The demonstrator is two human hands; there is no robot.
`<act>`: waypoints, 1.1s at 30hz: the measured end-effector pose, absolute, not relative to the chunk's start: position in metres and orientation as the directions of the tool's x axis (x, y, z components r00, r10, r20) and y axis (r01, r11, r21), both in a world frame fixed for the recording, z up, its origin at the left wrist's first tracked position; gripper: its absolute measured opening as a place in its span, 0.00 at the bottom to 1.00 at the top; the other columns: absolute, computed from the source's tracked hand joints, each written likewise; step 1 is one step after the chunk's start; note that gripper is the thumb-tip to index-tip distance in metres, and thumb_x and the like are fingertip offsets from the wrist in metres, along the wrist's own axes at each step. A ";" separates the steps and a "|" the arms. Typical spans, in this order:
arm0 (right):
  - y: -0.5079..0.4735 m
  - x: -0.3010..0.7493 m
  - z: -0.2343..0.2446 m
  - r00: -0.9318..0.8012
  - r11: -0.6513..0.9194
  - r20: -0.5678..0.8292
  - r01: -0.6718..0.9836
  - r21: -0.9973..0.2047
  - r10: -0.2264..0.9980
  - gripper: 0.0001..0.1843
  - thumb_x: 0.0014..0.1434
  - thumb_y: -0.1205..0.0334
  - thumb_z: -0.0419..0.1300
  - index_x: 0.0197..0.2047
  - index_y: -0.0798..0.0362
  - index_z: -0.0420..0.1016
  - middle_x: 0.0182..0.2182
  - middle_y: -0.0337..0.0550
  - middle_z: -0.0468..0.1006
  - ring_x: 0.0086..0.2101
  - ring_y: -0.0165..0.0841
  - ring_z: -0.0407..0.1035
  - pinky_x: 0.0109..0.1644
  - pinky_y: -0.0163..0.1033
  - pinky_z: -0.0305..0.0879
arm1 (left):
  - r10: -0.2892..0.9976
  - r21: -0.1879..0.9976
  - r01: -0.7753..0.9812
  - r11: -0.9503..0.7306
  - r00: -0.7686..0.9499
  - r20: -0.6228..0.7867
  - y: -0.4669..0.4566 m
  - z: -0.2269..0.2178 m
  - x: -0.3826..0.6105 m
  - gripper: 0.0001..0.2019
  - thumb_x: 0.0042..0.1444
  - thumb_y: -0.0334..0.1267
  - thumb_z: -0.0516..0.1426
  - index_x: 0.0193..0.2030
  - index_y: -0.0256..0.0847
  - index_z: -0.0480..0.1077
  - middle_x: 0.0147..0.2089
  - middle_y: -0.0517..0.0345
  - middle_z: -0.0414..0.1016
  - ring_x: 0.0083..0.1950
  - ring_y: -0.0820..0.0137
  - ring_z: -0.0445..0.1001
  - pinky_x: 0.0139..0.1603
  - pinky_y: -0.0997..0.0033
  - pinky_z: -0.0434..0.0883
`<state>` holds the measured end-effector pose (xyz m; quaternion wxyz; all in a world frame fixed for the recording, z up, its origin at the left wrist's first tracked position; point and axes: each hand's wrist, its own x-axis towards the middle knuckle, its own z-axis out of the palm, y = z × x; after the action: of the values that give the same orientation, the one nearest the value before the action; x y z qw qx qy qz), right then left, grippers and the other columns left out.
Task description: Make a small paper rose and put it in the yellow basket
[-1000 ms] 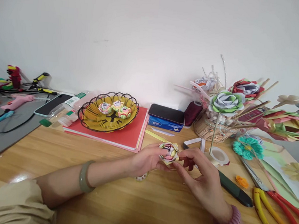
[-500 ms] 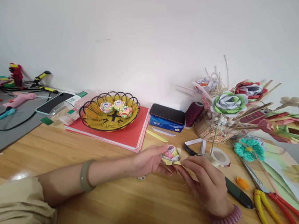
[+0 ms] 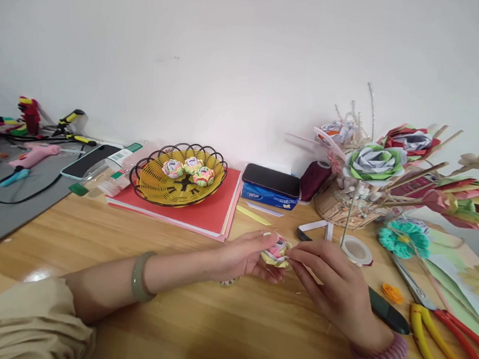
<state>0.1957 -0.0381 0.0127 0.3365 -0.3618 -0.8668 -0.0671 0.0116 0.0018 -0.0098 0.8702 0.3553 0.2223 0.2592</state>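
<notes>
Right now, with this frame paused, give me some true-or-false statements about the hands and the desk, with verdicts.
1. The left hand and the right hand both grip one paper flower just above the wooden table. True.
2. The yellow basket holds five folded flowers. False: three folded flowers lie in it.
3. A dark phone lies on top of the blue tissue pack. True.
4. The yellow basket stands on bare wood. False: it rests on a red paper stack.
5. The left wrist wears a green bangle. True.
</notes>
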 end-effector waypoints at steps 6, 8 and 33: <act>-0.039 0.199 0.019 -0.593 0.724 0.633 0.685 0.073 0.497 0.09 0.55 0.70 0.59 0.41 0.52 0.70 0.30 0.44 0.76 0.31 0.34 0.71 0.32 0.38 0.68 | 0.597 0.748 -0.270 0.606 0.776 -0.204 0.001 -0.009 0.012 0.19 0.50 0.53 0.56 0.36 0.37 0.67 0.32 0.56 0.72 0.30 0.72 0.72 0.38 0.68 0.67; -0.041 0.201 0.020 -0.638 0.715 0.628 0.676 0.179 0.446 0.08 0.54 0.70 0.59 0.40 0.54 0.71 0.28 0.45 0.77 0.31 0.35 0.71 0.32 0.39 0.68 | 0.532 0.731 -0.222 0.646 0.818 -0.221 0.002 -0.010 0.013 0.24 0.50 0.58 0.52 0.36 0.36 0.68 0.31 0.55 0.72 0.30 0.72 0.72 0.38 0.69 0.66; -0.053 0.175 0.019 -0.159 0.564 0.641 0.661 -0.495 0.750 0.06 0.55 0.70 0.57 0.36 0.52 0.69 0.29 0.41 0.69 0.24 0.28 0.63 0.24 0.35 0.62 | 0.778 0.705 -0.508 0.495 0.620 -0.100 0.006 0.005 0.011 0.21 0.41 0.28 0.64 0.43 0.41 0.64 0.41 0.57 0.70 0.40 0.71 0.71 0.40 0.68 0.69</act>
<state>0.1749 -0.0531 0.0186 0.4523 -0.4645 -0.7597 0.0493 0.0105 0.0056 0.0048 0.8392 0.3250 0.2078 0.3833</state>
